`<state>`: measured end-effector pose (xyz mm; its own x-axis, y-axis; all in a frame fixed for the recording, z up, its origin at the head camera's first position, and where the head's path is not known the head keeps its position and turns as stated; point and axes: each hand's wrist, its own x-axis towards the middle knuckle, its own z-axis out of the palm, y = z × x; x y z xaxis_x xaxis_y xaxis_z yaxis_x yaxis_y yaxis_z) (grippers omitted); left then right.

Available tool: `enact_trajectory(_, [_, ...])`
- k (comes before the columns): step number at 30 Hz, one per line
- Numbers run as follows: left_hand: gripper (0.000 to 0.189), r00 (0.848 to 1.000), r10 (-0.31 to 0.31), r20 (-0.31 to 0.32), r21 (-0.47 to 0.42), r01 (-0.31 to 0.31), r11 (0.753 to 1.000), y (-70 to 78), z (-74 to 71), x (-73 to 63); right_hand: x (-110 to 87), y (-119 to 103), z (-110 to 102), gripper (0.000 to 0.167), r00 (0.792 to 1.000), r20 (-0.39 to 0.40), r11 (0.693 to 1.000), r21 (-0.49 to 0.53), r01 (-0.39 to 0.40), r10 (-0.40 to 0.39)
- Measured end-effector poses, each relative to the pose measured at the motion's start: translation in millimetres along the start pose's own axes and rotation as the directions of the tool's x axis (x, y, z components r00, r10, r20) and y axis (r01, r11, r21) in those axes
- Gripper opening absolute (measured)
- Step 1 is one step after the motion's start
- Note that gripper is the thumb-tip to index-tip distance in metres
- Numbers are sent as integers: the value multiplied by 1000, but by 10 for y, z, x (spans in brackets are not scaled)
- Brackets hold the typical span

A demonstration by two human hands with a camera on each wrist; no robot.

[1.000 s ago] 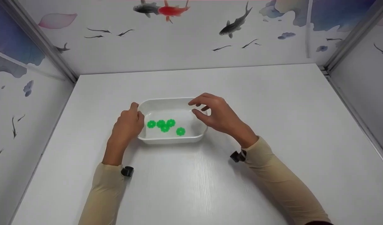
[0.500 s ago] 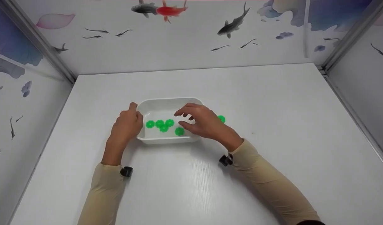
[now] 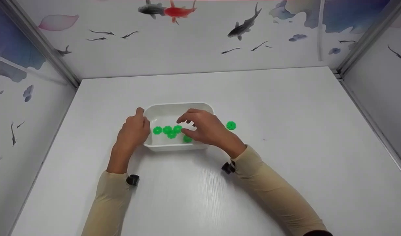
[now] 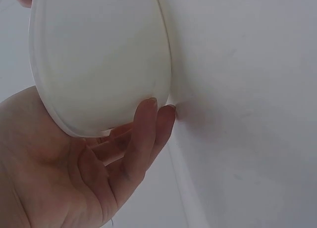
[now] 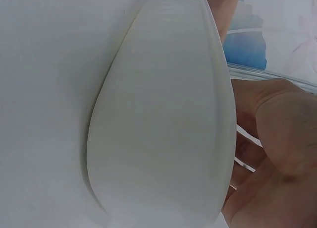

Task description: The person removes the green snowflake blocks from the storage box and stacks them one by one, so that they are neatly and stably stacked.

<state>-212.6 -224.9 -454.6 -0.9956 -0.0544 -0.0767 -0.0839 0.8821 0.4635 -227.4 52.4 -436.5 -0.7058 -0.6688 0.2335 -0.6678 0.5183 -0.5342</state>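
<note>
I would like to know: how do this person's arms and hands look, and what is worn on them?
The left hand and right hand wear no gloves. The left sleeve and right sleeve are plain beige, with slight wrinkles. Small black devices, one left, one right, sit by the cuffs.

"What colours do you see?"

"A glossy white rounded-rectangular dish [image 3: 161, 116], plain inside — its outer wall looks greyish in the wrist views, though perhaps that's just dim light."

"And inside it?"

"Small bright-green flower-shaped pieces [image 3: 167, 130]; the lone green scalloped disc [image 3: 231, 125] outside matches them."

"The surface underneath?"

"A flat white tabletop [image 3: 200, 200] with fine streaks, like wood grain."

"Clothing?"

"Plain beige long sleeves [image 3: 105, 201], with small black wrist fittings [image 3: 132, 180]."

"Walls?"

"White printed panels [image 3: 187, 57] — dark grey and red fish, a pink petal, blue-violet watercolour patches."
</note>
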Motion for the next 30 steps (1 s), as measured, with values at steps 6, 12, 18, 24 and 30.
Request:
enact_trajectory(6, [51,1000,-12,19,-3,12,1000,14,-8,-10,61,-11,50,29,995,65,997,-46,-67,70])
enact_trajectory(12, [53,999,-22,38,-8,23,1000,9,-3,-1,93,-10,99,31,978,140,988,-55,-145,152])
enact_trajectory(18, [53,999,-32,38,-6,32,999,13,4,1,100,-14,126,35,956,205,977,-74,-198,209])
enact_trajectory(24, [50,999,-22,24,14,21,1000,25,-1,-11,139,-6,147,36,946,230,971,-124,-204,228])
enact_trajectory(30, [50,999,-35,36,18,34,999,29,-6,-7,170,-8,165,36,937,243,964,-149,-218,250])
